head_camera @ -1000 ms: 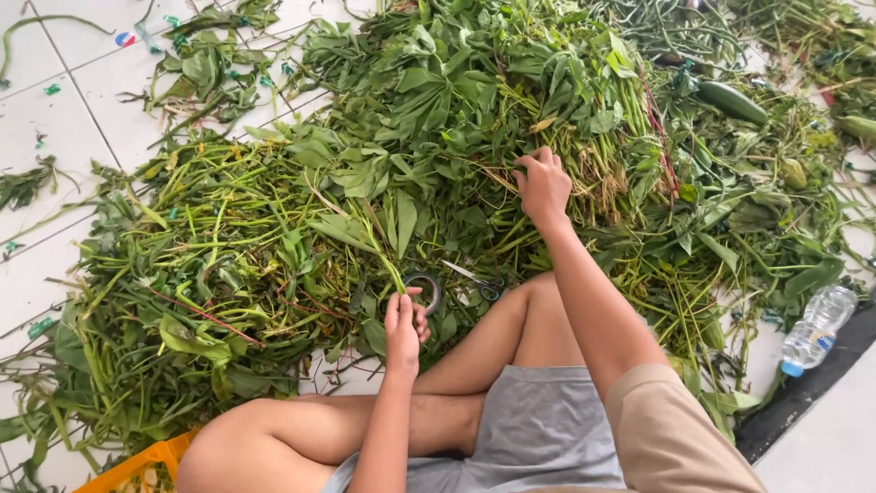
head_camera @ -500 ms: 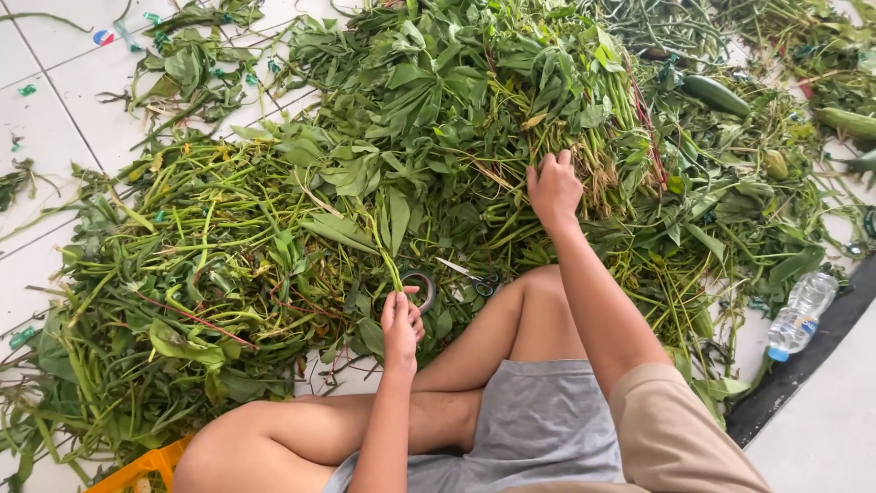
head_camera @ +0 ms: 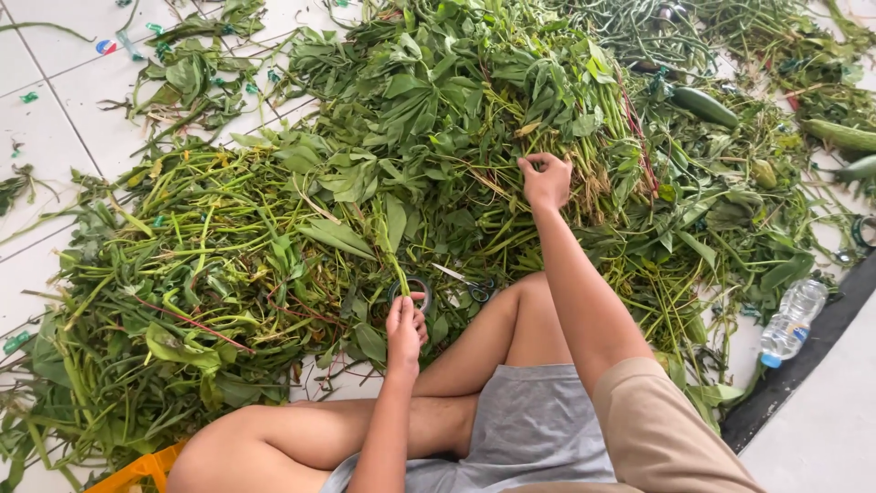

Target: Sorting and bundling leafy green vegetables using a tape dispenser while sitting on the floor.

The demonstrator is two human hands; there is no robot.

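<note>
- The right hand is closing its fingers around thin stems in the heap of leafy greens, far from the person's knees, apparently to pull some loose.
- The left hand is gripping one long leafy stalk by its lower end, holding it upright and near.
- A roll of tape is lying just beyond that hand, with scissors to its right, both within easy reach.
- A water bottle is resting at the right edge.
</note>
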